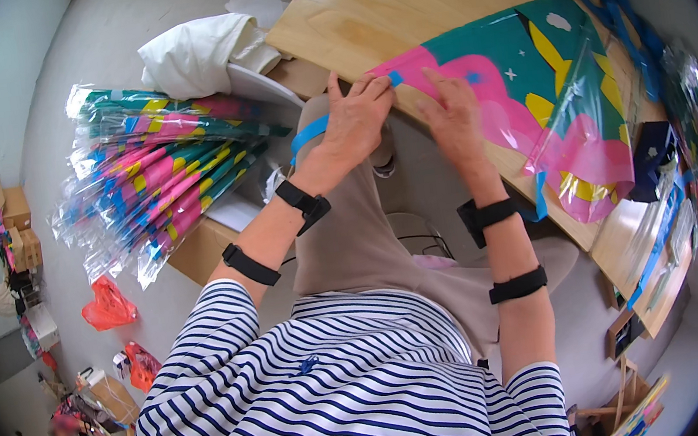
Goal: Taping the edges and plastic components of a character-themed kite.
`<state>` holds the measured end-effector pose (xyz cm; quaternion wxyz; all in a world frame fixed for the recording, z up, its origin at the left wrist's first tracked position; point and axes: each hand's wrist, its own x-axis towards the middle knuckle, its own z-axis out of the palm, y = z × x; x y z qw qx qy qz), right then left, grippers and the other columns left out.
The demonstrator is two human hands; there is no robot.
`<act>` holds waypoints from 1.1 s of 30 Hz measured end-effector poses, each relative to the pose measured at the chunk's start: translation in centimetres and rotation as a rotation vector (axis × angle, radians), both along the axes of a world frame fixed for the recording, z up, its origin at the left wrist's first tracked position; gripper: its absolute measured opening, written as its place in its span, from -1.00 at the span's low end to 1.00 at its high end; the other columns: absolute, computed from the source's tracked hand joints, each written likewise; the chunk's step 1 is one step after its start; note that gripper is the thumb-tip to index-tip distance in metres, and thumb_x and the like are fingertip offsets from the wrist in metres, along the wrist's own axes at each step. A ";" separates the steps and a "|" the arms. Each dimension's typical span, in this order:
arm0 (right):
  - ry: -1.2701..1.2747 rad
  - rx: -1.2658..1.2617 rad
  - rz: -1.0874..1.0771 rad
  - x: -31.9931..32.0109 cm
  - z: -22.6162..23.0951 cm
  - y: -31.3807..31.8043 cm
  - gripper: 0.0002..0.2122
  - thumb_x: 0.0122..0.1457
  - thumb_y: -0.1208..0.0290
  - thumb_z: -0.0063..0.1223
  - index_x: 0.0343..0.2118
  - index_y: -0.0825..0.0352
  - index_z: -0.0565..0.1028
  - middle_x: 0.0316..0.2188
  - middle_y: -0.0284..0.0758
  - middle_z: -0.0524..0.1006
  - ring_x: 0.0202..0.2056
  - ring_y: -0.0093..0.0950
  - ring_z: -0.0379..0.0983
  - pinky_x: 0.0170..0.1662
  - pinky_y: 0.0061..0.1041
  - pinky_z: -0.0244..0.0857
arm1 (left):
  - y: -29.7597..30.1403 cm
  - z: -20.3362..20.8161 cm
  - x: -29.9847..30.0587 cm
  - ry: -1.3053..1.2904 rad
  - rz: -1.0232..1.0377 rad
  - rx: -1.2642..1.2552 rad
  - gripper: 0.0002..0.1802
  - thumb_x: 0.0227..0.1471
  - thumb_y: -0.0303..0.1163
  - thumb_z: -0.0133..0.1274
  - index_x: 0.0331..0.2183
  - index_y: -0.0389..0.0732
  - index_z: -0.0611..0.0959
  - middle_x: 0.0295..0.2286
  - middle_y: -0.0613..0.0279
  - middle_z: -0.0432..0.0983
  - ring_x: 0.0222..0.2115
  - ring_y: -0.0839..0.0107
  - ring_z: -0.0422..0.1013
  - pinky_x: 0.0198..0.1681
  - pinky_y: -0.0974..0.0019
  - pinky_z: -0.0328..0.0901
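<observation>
A triangular sheet (488, 103), printed pink, green and yellow, lies on the wooden table with one pink corner toward me. At that corner my left hand (353, 112) is closed on a blue ribbon (309, 138), its fingertips pressed together. The ribbon trails from the hand over my knee. A short blue piece shows just past the fingertips. My right hand (451, 112) hovers over or rests on the sheet's pink edge, fingers apart and slightly blurred; whether it touches I cannot tell. A clear plastic sleeve (576, 131) covers part of the sheet's right side.
Several rolled, plastic-wrapped bundles (175, 166) fan out at my left, near a white cloth (200, 54). A heap of blue ribbon (617, 11) and more wrapped bundles (695, 137) sit at the right. Red plastic bags (109, 304) lie on the floor at left.
</observation>
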<state>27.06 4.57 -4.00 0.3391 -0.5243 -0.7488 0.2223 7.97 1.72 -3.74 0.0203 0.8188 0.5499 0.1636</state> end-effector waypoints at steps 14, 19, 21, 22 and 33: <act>0.638 -0.062 -1.287 38.2 6.4 -4.6 -0.58 0.13 0.37 0.09 0.04 0.39 0.33 -0.24 -0.18 0.45 -0.37 -0.32 0.54 -0.37 -0.41 0.48 | -1.0 0.9 -1.2 0.025 0.038 -0.125 -0.37 -0.20 -0.58 0.17 0.02 -0.13 0.49 0.07 0.32 0.32 0.16 0.28 0.19 0.21 -0.30 -0.09; 0.930 -0.275 -1.145 41.0 8.1 -3.4 -0.65 0.16 0.34 0.07 -0.05 0.42 0.36 -0.17 -0.13 0.40 -0.48 -0.24 0.52 -0.37 -0.26 0.51 | -0.7 1.3 -1.0 0.019 0.034 -0.153 -0.36 -0.21 -0.59 0.17 0.02 -0.15 0.50 0.07 0.32 0.33 0.16 0.27 0.19 0.20 -0.30 -0.07; 0.912 -0.277 -1.150 41.2 8.3 -3.0 -0.66 0.15 0.33 0.08 -0.09 0.41 0.36 -0.22 -0.15 0.40 -0.47 -0.23 0.52 -0.37 -0.26 0.51 | -0.7 1.4 -0.9 0.018 0.033 -0.160 -0.36 -0.22 -0.60 0.18 0.02 -0.16 0.50 0.07 0.32 0.33 0.15 0.27 0.19 0.20 -0.30 -0.06; 0.873 -0.293 -1.152 41.2 8.4 -2.8 -0.67 0.14 0.33 0.09 -0.12 0.43 0.37 -0.25 -0.15 0.39 -0.48 -0.23 0.52 -0.39 -0.25 0.50 | -0.7 1.5 -0.8 0.017 0.043 -0.171 -0.36 -0.22 -0.60 0.18 0.02 -0.16 0.50 0.07 0.32 0.33 0.15 0.27 0.20 0.20 -0.30 -0.06; 0.872 -0.338 -1.124 42.3 8.4 -2.6 -0.71 0.04 0.52 0.10 -0.18 0.52 0.39 -0.29 -0.10 0.37 -0.45 -0.07 0.52 -0.40 -0.12 0.51 | -0.7 1.8 -0.7 0.019 0.043 -0.195 -0.37 -0.20 -0.58 0.19 0.01 -0.14 0.50 0.07 0.33 0.33 0.15 0.29 0.19 0.19 -0.29 -0.03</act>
